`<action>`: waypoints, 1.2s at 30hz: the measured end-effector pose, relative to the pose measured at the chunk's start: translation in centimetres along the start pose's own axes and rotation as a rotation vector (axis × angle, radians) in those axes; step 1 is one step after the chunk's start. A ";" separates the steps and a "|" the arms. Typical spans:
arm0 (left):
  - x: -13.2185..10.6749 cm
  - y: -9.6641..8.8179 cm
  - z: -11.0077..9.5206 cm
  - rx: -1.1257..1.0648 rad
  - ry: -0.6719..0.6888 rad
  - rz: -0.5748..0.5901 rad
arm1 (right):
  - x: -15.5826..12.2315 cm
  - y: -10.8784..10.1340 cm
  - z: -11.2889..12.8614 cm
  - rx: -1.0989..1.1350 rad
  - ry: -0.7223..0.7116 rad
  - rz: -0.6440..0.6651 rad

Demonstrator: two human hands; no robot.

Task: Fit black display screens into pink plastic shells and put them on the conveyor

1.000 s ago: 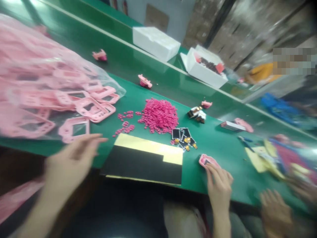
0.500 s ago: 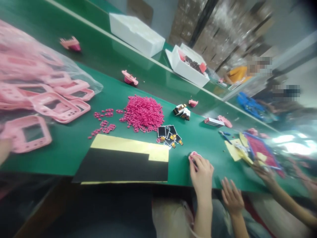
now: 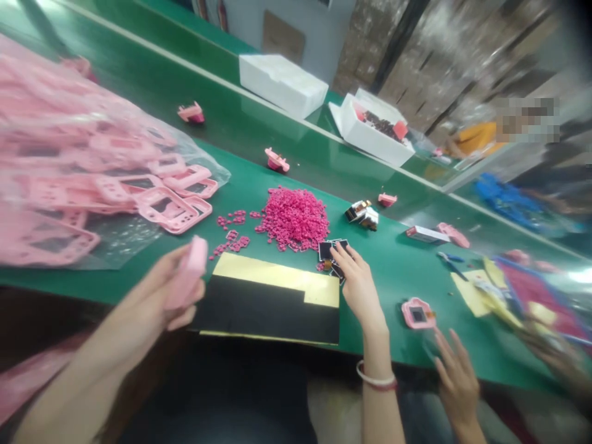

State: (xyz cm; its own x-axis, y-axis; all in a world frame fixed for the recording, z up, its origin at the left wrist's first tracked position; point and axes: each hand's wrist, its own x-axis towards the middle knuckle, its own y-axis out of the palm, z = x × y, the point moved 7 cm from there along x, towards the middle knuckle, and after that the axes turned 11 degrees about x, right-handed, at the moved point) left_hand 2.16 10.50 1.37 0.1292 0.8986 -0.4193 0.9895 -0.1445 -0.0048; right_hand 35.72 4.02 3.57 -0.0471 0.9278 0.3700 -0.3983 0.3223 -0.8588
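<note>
Within left hand point(image 3: 160, 293), pink plastic shell point(image 3: 187, 277) sitting edge-on, fingers grasping sides; likely light, stiff, slick, best held by rim. Beneath right hand point(image 3: 359, 283), small display screens point(image 3: 325, 250) lying piled; fingers partly covering them, grip hidden. Screens probably being thin, fragile: edge holds suiting.

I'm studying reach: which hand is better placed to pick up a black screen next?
Right, I'd judge: the right hand is over the black screens, while the left hand is farther off and holds a pink plastic casing.
</note>
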 end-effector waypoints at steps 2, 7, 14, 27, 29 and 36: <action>-1.0 1.8 0.4 -0.241 -0.070 0.118 | 1.2 1.0 0.6 0.003 -0.046 -0.003; -2.1 6.0 1.7 -0.917 -0.432 0.262 | 0.5 0.6 1.1 -0.055 -0.110 -0.036; -2.7 8.1 2.8 -0.743 -0.373 0.253 | -0.2 1.1 1.0 -0.085 -0.083 0.008; -4.2 9.2 2.4 -0.729 -0.346 0.284 | -1.5 -3.1 0.3 0.046 0.235 -0.473; -3.8 9.1 2.6 -0.538 -0.206 0.221 | -1.7 -3.0 0.3 0.116 0.312 -0.515; -3.1 7.2 2.5 -0.015 0.105 0.005 | -3.4 -1.2 1.6 0.982 0.700 -0.490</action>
State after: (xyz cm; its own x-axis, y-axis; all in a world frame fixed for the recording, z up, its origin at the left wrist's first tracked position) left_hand 8.74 5.61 0.34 0.1395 0.9363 -0.3223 0.9895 -0.1438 0.0107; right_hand 34.89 0.14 3.93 0.6594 0.7500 0.0512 -0.7518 0.6582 0.0393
